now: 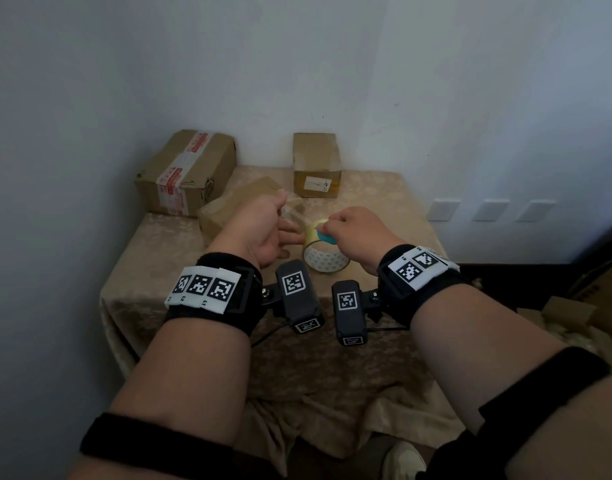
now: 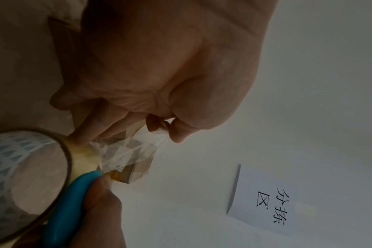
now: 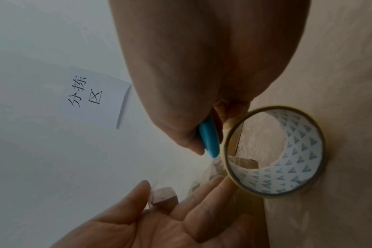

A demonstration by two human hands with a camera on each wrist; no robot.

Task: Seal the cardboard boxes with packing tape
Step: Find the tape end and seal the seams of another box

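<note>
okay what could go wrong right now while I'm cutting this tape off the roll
The clear tape strip already looks crumpled between the roll and your left hand; it may stick to itself. The blue cutter in your right hand works close to the left fingers and could nick them.

A white paper sheet (image 2: pixel 263 201) on the wall carries three black handwritten characters, 分拣区, legible in both wrist views (image 3: pixel 96 94). In the head view, the small cardboard box (image 1: pixel 317 164) at the back of the desk bears a white label (image 1: pixel 318 183) with a mark like a "4", and the red printing on the tape (image 1: pixel 185 168) across the larger box (image 1: pixel 186 173) is too small to read.
</note>
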